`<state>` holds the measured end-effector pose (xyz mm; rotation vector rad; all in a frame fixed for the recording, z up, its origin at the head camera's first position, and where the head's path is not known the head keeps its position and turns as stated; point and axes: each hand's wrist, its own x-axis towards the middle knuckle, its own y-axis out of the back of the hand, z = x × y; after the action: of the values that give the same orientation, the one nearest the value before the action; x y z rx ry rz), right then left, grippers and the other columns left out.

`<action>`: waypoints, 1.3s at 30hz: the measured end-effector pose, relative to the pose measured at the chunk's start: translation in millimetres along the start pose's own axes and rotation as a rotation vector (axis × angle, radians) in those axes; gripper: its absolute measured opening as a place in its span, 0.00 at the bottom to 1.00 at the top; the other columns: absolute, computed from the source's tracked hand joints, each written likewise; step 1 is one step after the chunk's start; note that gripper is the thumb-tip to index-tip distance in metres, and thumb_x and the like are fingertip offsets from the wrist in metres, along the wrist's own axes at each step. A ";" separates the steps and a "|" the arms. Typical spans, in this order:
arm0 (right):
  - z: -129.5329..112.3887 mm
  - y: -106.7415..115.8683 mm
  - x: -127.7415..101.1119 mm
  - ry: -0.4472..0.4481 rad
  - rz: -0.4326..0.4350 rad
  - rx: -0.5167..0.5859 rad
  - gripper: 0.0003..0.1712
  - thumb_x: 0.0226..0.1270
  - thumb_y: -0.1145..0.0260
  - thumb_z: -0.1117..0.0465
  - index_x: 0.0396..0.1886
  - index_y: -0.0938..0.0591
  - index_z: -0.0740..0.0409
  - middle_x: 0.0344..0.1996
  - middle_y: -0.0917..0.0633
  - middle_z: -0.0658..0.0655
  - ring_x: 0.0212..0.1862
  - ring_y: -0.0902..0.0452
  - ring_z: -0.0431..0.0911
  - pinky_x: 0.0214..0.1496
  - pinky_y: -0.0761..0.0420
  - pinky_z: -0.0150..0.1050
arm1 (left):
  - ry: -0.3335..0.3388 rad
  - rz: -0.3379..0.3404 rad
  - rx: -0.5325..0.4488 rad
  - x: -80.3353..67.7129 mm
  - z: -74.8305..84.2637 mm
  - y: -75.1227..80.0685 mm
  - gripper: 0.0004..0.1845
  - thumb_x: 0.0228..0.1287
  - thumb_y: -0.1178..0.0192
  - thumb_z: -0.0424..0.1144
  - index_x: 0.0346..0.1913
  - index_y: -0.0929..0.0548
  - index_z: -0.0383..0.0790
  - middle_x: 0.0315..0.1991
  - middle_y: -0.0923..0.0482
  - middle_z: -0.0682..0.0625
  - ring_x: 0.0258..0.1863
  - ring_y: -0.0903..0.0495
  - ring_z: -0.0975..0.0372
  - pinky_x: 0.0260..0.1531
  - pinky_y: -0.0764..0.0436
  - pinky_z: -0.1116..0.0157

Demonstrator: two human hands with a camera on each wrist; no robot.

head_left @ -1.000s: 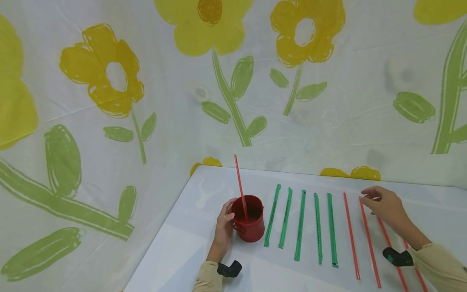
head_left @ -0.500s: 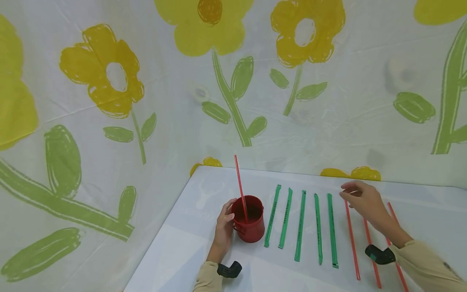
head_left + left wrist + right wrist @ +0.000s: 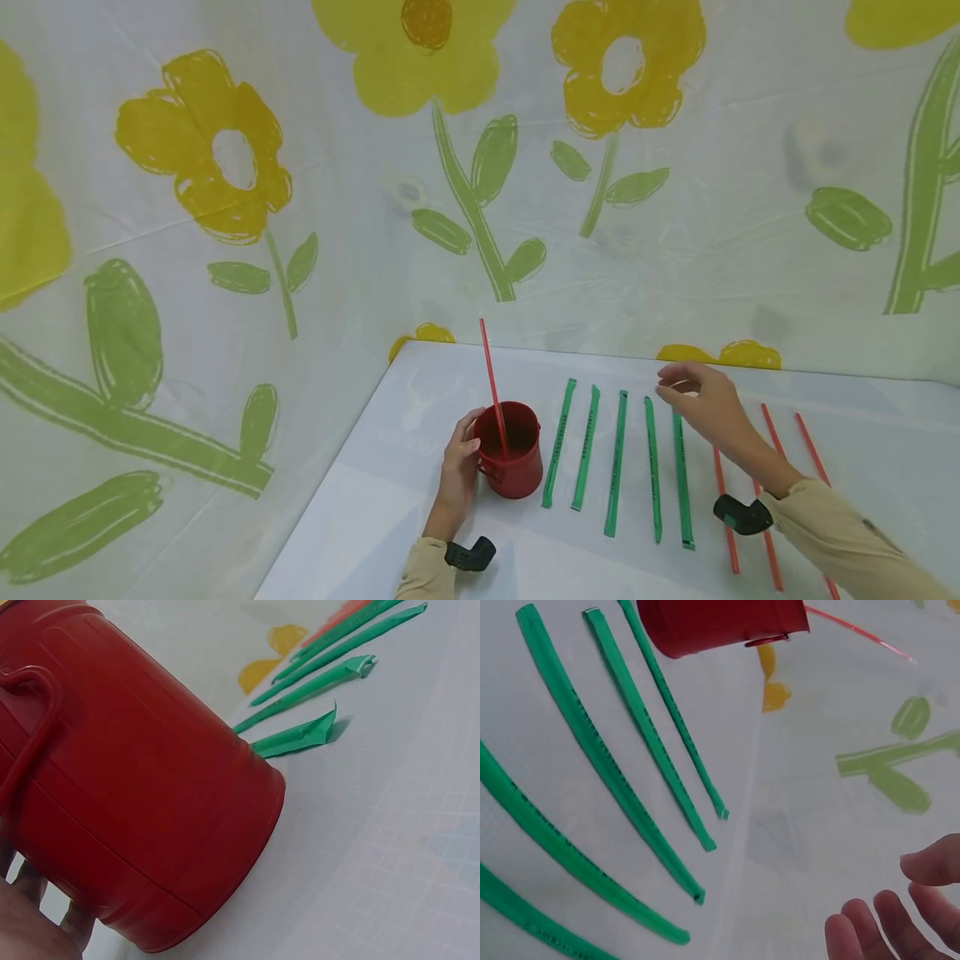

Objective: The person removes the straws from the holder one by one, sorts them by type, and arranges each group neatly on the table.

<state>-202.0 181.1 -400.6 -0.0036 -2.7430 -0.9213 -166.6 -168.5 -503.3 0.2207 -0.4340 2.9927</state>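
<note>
My left hand grips a red metal cup from its left side; the cup's wall fills the left wrist view, with my palm beside it. One thin red straw stands tilted in the cup. Several green wrapped straws lie in a row right of the cup. My right hand hovers empty over the far end of the rightmost green straw, and its relaxed fingers hold nothing. Several bare red straws lie further right.
The white table stands in a corner of flower-printed cloth walls. Its left edge runs close beside the cup. Black wrist camera mounts sit on both sleeves.
My right hand has moved left, from over the red straws to over the green ones. The left hand and the cup have stayed put.
</note>
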 end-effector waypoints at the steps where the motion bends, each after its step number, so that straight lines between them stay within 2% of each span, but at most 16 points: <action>1: -3.1 -1.0 0.6 0.003 -0.001 0.006 0.16 0.66 0.39 0.57 0.48 0.23 0.64 0.43 0.19 0.63 0.44 0.24 0.55 0.34 0.22 0.28 | 0.000 0.001 0.000 0.1 0.1 -0.2 0.29 0.60 0.59 0.40 0.67 0.36 0.43 0.63 0.34 0.43 0.63 0.37 0.51 0.59 0.40 0.51; 14: -30.3 -20.9 10.1 0.027 -0.025 0.090 0.16 0.65 0.38 0.58 0.49 0.24 0.62 0.43 0.19 0.61 0.44 0.22 0.53 0.37 0.20 0.34 | 0.008 -0.003 0.013 0.9 -1.8 -2.6 0.29 0.60 0.59 0.41 0.67 0.36 0.44 0.64 0.35 0.43 0.63 0.38 0.50 0.59 0.39 0.52; 19: -38.9 -32.6 14.8 0.035 -0.030 0.125 0.15 0.64 0.37 0.60 0.49 0.23 0.60 0.43 0.19 0.59 0.43 0.22 0.52 0.38 0.19 0.37 | 0.014 -0.003 0.012 0.6 -2.4 -3.4 0.29 0.60 0.59 0.41 0.67 0.36 0.43 0.64 0.35 0.43 0.63 0.38 0.50 0.59 0.38 0.52; 31: -64.8 -63.1 28.2 0.051 -0.082 0.237 0.14 0.64 0.36 0.61 0.47 0.22 0.60 0.41 0.19 0.58 0.43 0.22 0.51 0.37 0.19 0.39 | 0.005 0.004 -0.003 -0.7 1.0 -1.5 0.30 0.60 0.59 0.40 0.67 0.37 0.40 0.64 0.35 0.41 0.63 0.38 0.48 0.58 0.39 0.52; 39: -74.2 -79.7 33.3 0.056 -0.081 0.259 0.13 0.62 0.35 0.61 0.45 0.21 0.60 0.40 0.18 0.58 0.42 0.21 0.51 0.37 0.19 0.40 | 0.013 0.004 0.012 -1.4 1.4 -0.1 0.29 0.61 0.59 0.42 0.67 0.36 0.44 0.64 0.35 0.43 0.63 0.39 0.49 0.58 0.38 0.52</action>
<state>-223.5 70.6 -383.0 0.1787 -2.8060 -0.5695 -165.0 -168.9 -502.1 0.2024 -0.4150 2.9995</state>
